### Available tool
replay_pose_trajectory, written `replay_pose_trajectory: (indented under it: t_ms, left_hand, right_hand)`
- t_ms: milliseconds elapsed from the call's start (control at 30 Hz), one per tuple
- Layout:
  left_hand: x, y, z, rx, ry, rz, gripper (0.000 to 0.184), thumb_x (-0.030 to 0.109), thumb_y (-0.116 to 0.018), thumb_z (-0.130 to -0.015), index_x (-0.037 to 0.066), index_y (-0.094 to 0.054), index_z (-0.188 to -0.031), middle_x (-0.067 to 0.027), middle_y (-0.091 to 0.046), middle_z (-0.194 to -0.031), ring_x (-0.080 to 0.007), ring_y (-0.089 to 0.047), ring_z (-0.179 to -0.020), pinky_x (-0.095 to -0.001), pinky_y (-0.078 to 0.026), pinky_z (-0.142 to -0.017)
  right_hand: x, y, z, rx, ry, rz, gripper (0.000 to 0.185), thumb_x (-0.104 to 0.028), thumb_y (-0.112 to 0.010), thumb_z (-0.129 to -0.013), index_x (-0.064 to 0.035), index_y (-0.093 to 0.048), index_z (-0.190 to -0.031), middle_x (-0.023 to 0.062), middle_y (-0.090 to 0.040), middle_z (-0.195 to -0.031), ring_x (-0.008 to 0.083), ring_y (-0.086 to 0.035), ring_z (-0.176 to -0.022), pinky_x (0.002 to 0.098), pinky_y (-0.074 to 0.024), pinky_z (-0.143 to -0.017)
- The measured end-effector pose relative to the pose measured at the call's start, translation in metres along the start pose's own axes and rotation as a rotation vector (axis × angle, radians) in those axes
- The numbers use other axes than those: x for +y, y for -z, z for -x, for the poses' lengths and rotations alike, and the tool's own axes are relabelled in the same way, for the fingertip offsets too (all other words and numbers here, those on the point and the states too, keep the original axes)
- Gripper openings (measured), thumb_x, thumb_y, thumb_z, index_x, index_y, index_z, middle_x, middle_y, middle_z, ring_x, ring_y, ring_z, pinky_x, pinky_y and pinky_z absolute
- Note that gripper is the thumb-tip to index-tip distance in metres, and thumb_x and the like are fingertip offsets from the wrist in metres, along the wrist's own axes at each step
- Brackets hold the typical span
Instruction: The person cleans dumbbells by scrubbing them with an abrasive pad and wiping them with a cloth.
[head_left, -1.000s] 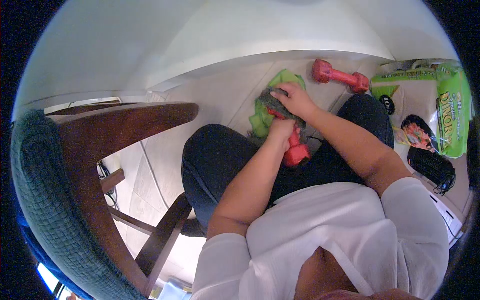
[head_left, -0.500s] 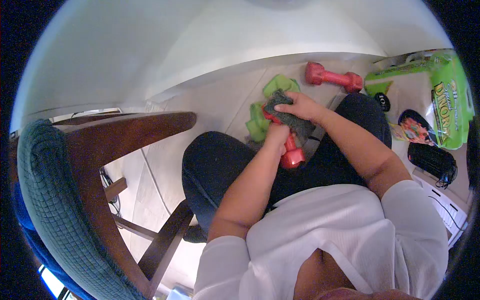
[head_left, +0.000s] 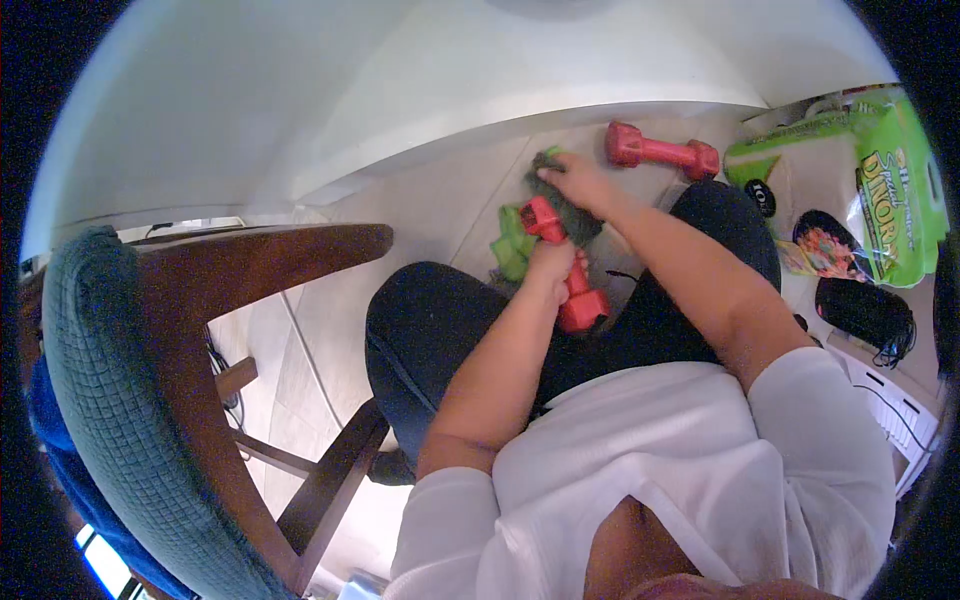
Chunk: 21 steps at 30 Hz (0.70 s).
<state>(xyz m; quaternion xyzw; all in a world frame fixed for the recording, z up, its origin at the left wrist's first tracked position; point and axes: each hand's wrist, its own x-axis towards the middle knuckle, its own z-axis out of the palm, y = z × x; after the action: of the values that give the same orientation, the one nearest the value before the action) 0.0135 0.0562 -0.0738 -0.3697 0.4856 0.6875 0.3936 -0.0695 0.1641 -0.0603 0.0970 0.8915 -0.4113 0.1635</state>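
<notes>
My left hand [head_left: 553, 268] is closed around the handle of a red dumbbell [head_left: 583, 309], which slants between my knees. Just beyond it, my right hand [head_left: 578, 184] grips a dark grey-green cloth [head_left: 575, 218] that hangs down past the dumbbell's far head. A light green cloth [head_left: 513, 243] lies crumpled on the floor left of the dumbbell. Farther off, a second red dumbbell [head_left: 662, 152] rests on the floor near the wall, with neither hand on it.
A green and clear plastic rice bag [head_left: 890, 190] stands at the right. Nearer me is a black bundle with a cord [head_left: 862, 318]. At the left stands a wooden chair [head_left: 280, 262] with a dark green cover [head_left: 120, 380]. A white wall [head_left: 420, 100] curves across the back.
My right hand has moved with the dark cloth up and left, off the dumbbell's far head, which now shows. The left hand keeps its hold.
</notes>
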Motion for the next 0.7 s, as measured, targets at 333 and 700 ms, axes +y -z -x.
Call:
replay_pose_trajectory:
  t_ms: [333, 700]
  left_hand:
    - [-0.007, -0.003, -0.007, -0.045, -0.168, 0.018, 0.006, 0.006, -0.05, -0.076, 0.006, -0.051, -0.081, -0.006, -0.052, -0.063, -0.0175, -0.047, -0.046, -0.0309, -0.038, -0.041]
    - [-0.001, 0.002, -0.002, -0.008, -0.05, -0.012, 0.003, 0.005, -0.049, -0.074, 0.005, -0.05, -0.077, -0.0064, -0.05, -0.06, -0.0181, -0.047, -0.045, -0.0321, -0.037, -0.038]
  right_hand:
    - [-0.019, 0.023, 0.04, -0.264, 0.224, 0.184, 0.052, -0.049, -0.054, -0.075, -0.0049, -0.056, -0.102, 0.0184, -0.059, -0.093, 0.0351, -0.057, -0.086, 0.0407, -0.0444, -0.077]
    - [-0.015, -0.007, 0.002, 0.033, 0.244, 0.367, 0.045, -0.044, -0.052, -0.078, -0.006, -0.056, -0.1, 0.0157, -0.06, -0.089, 0.0307, -0.058, -0.08, 0.0382, -0.0458, -0.07]
